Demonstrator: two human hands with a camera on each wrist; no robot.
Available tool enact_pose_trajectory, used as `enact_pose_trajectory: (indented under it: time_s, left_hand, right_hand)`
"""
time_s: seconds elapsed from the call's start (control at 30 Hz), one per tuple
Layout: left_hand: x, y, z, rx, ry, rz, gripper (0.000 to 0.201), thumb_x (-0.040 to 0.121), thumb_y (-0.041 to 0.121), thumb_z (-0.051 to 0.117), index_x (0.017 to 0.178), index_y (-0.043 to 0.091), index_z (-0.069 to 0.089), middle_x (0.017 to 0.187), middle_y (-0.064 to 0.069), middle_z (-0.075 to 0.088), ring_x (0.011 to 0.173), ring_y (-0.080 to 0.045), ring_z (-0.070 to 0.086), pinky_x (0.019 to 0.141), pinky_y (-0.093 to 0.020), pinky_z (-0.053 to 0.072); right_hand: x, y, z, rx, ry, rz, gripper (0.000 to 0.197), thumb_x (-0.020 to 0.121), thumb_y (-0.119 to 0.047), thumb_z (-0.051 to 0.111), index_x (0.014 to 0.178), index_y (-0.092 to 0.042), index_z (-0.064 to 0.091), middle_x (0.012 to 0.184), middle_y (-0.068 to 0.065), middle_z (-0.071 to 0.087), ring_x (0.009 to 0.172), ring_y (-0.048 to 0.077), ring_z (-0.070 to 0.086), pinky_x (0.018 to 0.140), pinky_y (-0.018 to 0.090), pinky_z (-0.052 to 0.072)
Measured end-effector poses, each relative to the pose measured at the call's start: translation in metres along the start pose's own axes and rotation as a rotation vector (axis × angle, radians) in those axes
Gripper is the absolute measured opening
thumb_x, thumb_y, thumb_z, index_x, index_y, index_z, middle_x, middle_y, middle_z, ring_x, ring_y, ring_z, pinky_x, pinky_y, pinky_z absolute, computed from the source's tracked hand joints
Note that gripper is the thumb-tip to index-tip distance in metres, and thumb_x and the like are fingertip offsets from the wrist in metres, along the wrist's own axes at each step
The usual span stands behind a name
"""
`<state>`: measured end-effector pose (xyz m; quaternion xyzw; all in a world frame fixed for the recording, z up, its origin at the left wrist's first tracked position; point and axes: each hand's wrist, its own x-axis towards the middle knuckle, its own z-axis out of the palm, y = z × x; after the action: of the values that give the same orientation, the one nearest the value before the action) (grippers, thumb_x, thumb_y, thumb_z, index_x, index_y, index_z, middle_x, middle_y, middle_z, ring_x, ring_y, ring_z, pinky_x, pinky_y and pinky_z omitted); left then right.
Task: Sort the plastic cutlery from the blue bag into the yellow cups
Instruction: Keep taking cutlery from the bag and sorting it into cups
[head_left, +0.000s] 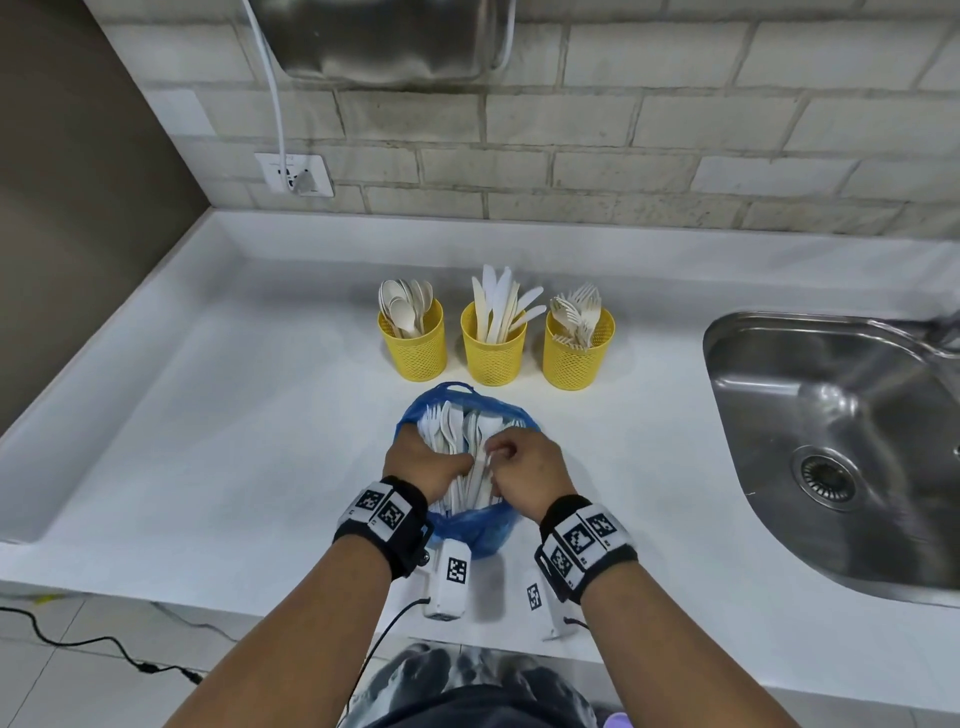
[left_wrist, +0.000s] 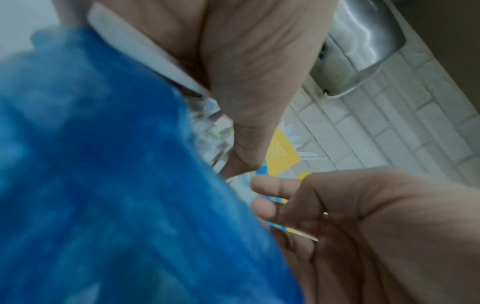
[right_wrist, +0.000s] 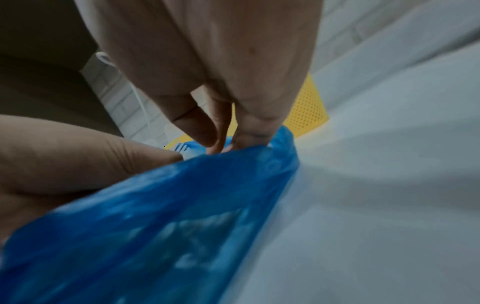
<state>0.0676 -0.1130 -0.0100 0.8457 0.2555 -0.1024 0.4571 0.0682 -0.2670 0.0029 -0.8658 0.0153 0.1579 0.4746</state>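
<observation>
Bare forearms; each wrist wears a black band (head_left: 387, 525) carrying white blocks printed with black square markers.

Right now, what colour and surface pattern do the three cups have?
Yellow cups, perforated with a fine mesh of holes; clearest in the head view.

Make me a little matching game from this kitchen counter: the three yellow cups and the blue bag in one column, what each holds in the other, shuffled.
Things:
1. left yellow cup
2. middle yellow cup
3. right yellow cup
4. blue bag

Contents:
a. forks
b. mixed, unsorted cutlery, with both hands in it
c. spoons
d. knives

Pairs: 1-c, 2-d, 3-a, 4-b
</observation>
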Motion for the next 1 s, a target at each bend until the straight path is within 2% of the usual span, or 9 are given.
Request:
enact_pose_trajectory:
  time_s: [0.07,0.17,0.23,0.37,0.57,0.67,0.83,0.93,1.0]
  left_hand:
    - [-0.006,0.003,-0.003,-0.02,0.015,-0.019,0.056,0.061,0.025,0.081,0.114,0.02,0.062,0.1,0.002,0.07,0.091,-0.02,0.067,0.074,-0.025,0.048]
    - [-0.01,0.004,-0.004,-0.06,-0.01,-0.059,0.026,0.074,0.015,0.077,0.096,0.021,0.066,0.084,0.006,0.068,0.079,-0.015,0.065,0.06,-0.02,0.043]
    - [-0.011,0.005,-0.003,-0.092,-0.042,-0.093,0.013,0.077,0.014,0.074,0.088,0.018,0.068,0.079,0.005,0.067,0.069,-0.009,0.062,0.054,-0.019,0.043]
    - [-0.012,0.009,-0.005,-0.144,-0.06,-0.132,0.019,0.075,0.015,0.072,0.091,0.005,0.071,0.084,-0.009,0.07,0.073,-0.024,0.065,0.066,-0.03,0.051]
    - [-0.012,0.007,-0.008,-0.207,-0.077,-0.15,0.019,0.074,0.016,0.071,0.091,0.008,0.072,0.098,-0.016,0.076,0.092,-0.031,0.072,0.083,-0.043,0.059]
    - [-0.013,0.007,-0.01,-0.248,-0.084,-0.164,0.016,0.076,0.015,0.07,0.09,0.008,0.071,0.098,-0.016,0.076,0.092,-0.031,0.073,0.082,-0.042,0.059]
    - [-0.013,0.008,-0.015,-0.271,-0.087,-0.181,0.017,0.071,0.018,0.073,0.086,0.01,0.07,0.091,-0.014,0.076,0.088,-0.031,0.073,0.076,-0.038,0.057]
    - [-0.012,0.007,-0.014,-0.282,-0.08,-0.174,0.011,0.076,0.016,0.075,0.077,0.017,0.064,0.082,-0.008,0.071,0.08,-0.028,0.068,0.075,-0.035,0.054]
    - [-0.012,0.007,-0.014,-0.297,-0.077,-0.166,0.014,0.073,0.019,0.078,0.077,0.016,0.066,0.083,-0.01,0.074,0.08,-0.03,0.07,0.073,-0.036,0.054]
  right_hand:
    - [0.002,0.0,-0.003,-0.139,0.028,-0.014,0.017,0.089,-0.01,0.056,0.082,-0.007,0.071,0.083,0.007,0.072,0.085,0.028,0.069,0.08,0.036,0.057]
    - [0.003,-0.003,0.0,-0.339,-0.075,-0.027,0.031,0.091,-0.02,0.06,0.063,-0.009,0.055,0.066,0.006,0.061,0.074,0.027,0.062,0.061,0.031,0.043]
    - [0.006,-0.007,0.007,-0.402,-0.091,-0.025,0.028,0.095,-0.029,0.062,0.074,-0.011,0.058,0.078,0.006,0.064,0.08,0.027,0.064,0.064,0.028,0.041]
    - [0.011,-0.019,0.016,-0.501,-0.072,-0.025,0.03,0.099,-0.03,0.06,0.107,-0.002,0.068,0.113,0.016,0.071,0.106,0.031,0.069,0.08,0.033,0.053]
    - [0.017,-0.023,0.017,-0.527,-0.116,0.015,0.035,0.098,-0.034,0.061,0.109,-0.002,0.068,0.115,0.017,0.071,0.108,0.032,0.069,0.083,0.035,0.054]
    - [0.017,-0.023,0.015,-0.483,-0.128,0.036,0.027,0.095,-0.03,0.063,0.098,-0.004,0.068,0.105,0.014,0.072,0.102,0.03,0.069,0.072,0.029,0.049]
    - [0.019,-0.017,0.01,-0.331,-0.123,0.085,0.038,0.091,-0.029,0.065,0.062,-0.016,0.045,0.066,0.0,0.053,0.066,0.019,0.057,0.049,0.025,0.035]
    - [0.014,-0.013,0.006,-0.289,-0.134,0.083,0.043,0.091,-0.024,0.063,0.056,-0.016,0.041,0.056,-0.002,0.047,0.055,0.014,0.048,0.05,0.025,0.034]
    - [0.01,-0.013,0.003,-0.296,-0.148,0.075,0.042,0.092,-0.023,0.062,0.057,-0.015,0.041,0.057,0.0,0.047,0.061,0.019,0.051,0.057,0.029,0.04]
